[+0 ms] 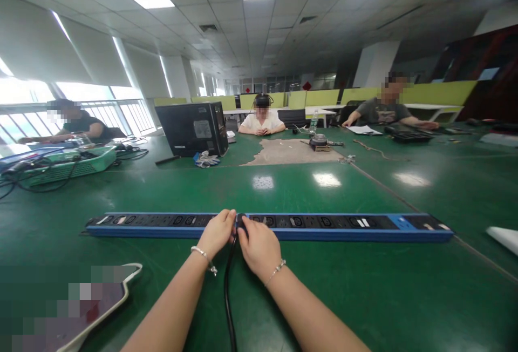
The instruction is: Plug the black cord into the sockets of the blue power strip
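Clock taken from the plug, 12 straight ahead of me. Blue power strip [335, 231] lies flat on the green tabletop [162, 265], its length running from 9 to 3 o'clock, socket face up. Two small white labels [363, 223] on its top, toward the 3 o'clock end.

Right hand [261, 246]: fingers closed on a black plug [242, 220], near the middle of the strip. Cannot tell whether the plug is fully seated; my fingers cover the joint. Black cable [227, 292] runs from it toward 6 o'clock, between my forearms.

Left hand [218, 232]: just beside the plug on its 9 o'clock side, over the strip, thumb and forefinger tips brought near each other. Cannot tell whether they grip anything. Bracelet on each wrist.

Surroundings: pale-rimmed object [125, 292] at 8, mostly blurred out. Green basket [97, 162] with cables between 9 and 10. Black computer case [186, 128] at 11, gloves [207, 160] lying in front of it. Water bottle [314, 120] at 1. Person in white [263, 122] seated at 12, another in dark clothing [83, 125] at 10, a third in grey [380, 113] at 2, with papers [364, 130] near one hand.
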